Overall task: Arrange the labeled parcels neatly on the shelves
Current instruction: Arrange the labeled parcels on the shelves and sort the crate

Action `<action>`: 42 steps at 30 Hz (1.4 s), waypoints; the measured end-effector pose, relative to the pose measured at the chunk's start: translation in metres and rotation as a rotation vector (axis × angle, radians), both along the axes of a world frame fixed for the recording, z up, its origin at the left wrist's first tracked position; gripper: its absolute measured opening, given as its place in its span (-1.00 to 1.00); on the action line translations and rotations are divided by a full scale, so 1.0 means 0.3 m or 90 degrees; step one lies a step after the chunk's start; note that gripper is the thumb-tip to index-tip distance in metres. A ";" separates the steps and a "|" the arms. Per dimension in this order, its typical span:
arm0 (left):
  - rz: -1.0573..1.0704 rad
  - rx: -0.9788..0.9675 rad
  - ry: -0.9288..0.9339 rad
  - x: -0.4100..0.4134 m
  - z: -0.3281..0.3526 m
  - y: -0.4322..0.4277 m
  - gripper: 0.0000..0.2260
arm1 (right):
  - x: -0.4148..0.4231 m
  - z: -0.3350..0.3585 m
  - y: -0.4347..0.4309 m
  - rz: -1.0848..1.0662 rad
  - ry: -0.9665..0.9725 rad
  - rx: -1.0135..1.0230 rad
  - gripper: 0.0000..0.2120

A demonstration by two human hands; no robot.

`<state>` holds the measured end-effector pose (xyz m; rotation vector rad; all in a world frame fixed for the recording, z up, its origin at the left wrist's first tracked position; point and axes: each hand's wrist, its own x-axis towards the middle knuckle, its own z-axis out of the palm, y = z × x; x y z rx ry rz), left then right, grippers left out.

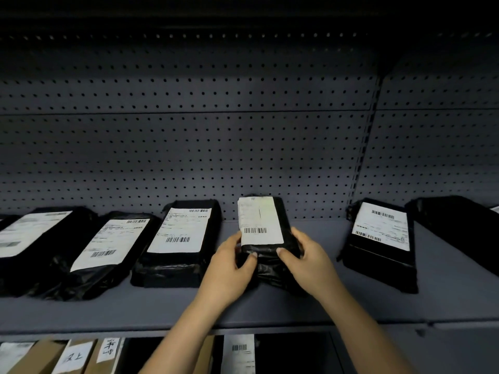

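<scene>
Both hands on one parcel point(260, 222), black wrap, white label point(259, 230) face up with the barcode at the near end. Left hand point(229, 263) grips its near-left edge, thumb on top by the label corner, fingers curled under. Right hand point(305, 255) grips the near-right edge the same way, thumb tip on the wrap just below the label. The parcel sits mid-shelf point(270, 311), long axis front to back, far end close to the pegboard point(189, 144); can't tell if its underside touches the shelf or is lifted. To its left, three more black parcels lie flat with labels up: near-left parcel point(178, 244) just beside the left hand, roughly square to the shelf; mid-left parcel point(108, 252) skewed and touching its neighbours; far-left parcel point(35, 244) skewed and cut off by the frame edge. Right parcel point(380, 244) lies apart from the right hand, slightly rotated, label up. Far-right parcel point(459, 228) is angled, mostly dark, label barely visible at the frame edge. On the lower shelf: cardboard boxes point(43, 357) with handwritten tags point(74, 356), plus a barcode label point(239, 352) between the forearms. Lighting is dim, label text unreadable.
</scene>
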<state>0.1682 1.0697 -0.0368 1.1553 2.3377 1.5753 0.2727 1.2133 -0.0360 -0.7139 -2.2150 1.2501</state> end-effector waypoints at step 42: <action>-0.211 -0.023 0.496 0.187 0.051 0.231 -0.74 | 0.486 0.073 0.046 -0.339 -0.120 0.391 -0.74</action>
